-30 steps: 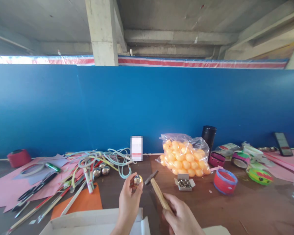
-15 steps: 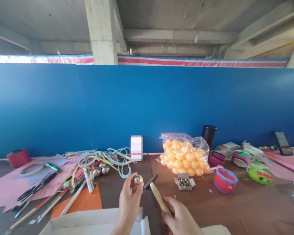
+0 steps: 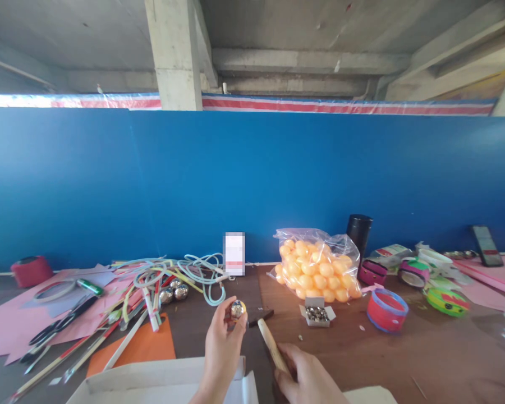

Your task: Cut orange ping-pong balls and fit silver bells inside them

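Note:
My left hand (image 3: 224, 343) is closed around a shiny metal ball (image 3: 238, 310), fingers and thumb gripping its sides while its top shows. To the right, my right hand (image 3: 303, 371) is wrapped round the pale wooden handle of a hammer (image 3: 270, 343). Its dark head lies at the far end of the handle, close to the ball but seemingly apart from it. Beyond my right hand stands a small open box of metal tacks or pins (image 3: 317, 315); they are too small to name surely.
A clear bag of orange balls (image 3: 315, 272) stands behind the small box. Scissors (image 3: 63, 322), sticks, tubing (image 3: 206, 269) and several metal balls (image 3: 180, 292) clutter the left. A white box (image 3: 151, 373) sits in front. Red tape (image 3: 387, 310) lies right.
The hammer's head has turned and tipped slightly, and my right hand has shifted a little downward with the handle. My left hand and the ball stay nearly still.

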